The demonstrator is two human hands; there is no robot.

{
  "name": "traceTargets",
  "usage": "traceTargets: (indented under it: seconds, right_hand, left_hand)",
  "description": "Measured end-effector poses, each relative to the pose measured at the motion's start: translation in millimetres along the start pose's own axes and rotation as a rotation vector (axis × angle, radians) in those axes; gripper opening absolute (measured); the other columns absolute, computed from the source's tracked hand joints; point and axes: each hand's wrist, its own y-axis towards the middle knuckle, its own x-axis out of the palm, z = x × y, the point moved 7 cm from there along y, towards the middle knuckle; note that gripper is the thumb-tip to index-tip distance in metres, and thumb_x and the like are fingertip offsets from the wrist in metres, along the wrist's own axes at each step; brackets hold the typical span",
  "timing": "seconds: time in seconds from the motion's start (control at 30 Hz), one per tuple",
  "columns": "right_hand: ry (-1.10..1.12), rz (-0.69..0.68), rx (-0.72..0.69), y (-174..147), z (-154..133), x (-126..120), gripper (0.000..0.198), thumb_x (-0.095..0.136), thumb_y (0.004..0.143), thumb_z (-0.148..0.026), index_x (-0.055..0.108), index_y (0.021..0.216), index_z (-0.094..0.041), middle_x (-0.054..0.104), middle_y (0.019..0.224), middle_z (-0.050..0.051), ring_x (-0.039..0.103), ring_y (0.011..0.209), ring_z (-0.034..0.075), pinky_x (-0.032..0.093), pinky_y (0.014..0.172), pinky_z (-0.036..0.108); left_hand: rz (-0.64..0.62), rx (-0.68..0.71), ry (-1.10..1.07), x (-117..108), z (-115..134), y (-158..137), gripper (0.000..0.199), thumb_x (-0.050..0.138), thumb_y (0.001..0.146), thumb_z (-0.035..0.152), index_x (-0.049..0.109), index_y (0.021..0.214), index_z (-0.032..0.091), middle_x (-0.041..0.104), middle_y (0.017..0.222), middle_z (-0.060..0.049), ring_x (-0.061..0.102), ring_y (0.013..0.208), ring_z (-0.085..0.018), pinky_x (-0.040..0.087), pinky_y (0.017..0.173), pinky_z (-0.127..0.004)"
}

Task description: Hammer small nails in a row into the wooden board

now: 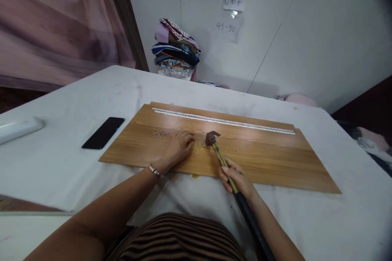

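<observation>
A claw hammer with a rust-brown metal head and yellow-and-black handle point(219, 155) is hanging at the middle of a brown wood-grain board point(275, 159); contact is not showing clearly. The right hand point(235, 176) is gripping the handle. The left hand point(180, 147) is curling on the board near the head; whether it is pinching anything cannot be told. Thin silvery metal nails point(160, 133) are lying loose beyond it. An off-line swing could be endangering those nearby fingers; jolting could be scattering nails over the white-covered counter point(61, 171).
</observation>
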Motion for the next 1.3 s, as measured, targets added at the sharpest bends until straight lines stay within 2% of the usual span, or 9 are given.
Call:
traceTargets:
  seconds: [0.2,0.9,1.3]
  right_hand:
    - [-0.002,-0.011,-0.006,3,8,-4,0.033,0.063,0.082,-0.047,0.05,0.094,-0.019,0.05,0.056,-0.009,0.037,0.029,0.003,0.024,0.03,0.016]
    - [0.011,0.016,-0.003,1,2,-12,0.034,0.064,0.081,-0.046,0.051,0.094,-0.018,0.049,0.055,-0.01,0.037,0.029,0.002,0.024,0.03,0.015]
    - [0.022,0.006,-0.002,-1,-2,-3,0.037,0.065,0.08,-0.048,0.051,0.096,-0.018,0.048,0.054,-0.01,0.035,0.029,0.003,0.021,0.03,0.016]
  left_hand:
    - [-0.013,-0.004,0.003,1,-1,0,0.014,0.053,0.086,0.018,0.067,0.089,0.02,0.068,0.111,-0.007,0.059,0.109,-0.022,0.044,0.1,-0.042]
    - [-0.01,-0.006,-0.009,2,-1,0,0.015,0.053,0.086,0.019,0.067,0.088,0.019,0.068,0.111,-0.007,0.059,0.109,-0.022,0.045,0.098,-0.042]
    - [-0.048,-0.045,-0.007,-1,3,1,0.017,0.052,0.086,0.02,0.068,0.089,0.02,0.068,0.113,-0.007,0.059,0.11,-0.023,0.044,0.1,-0.045]
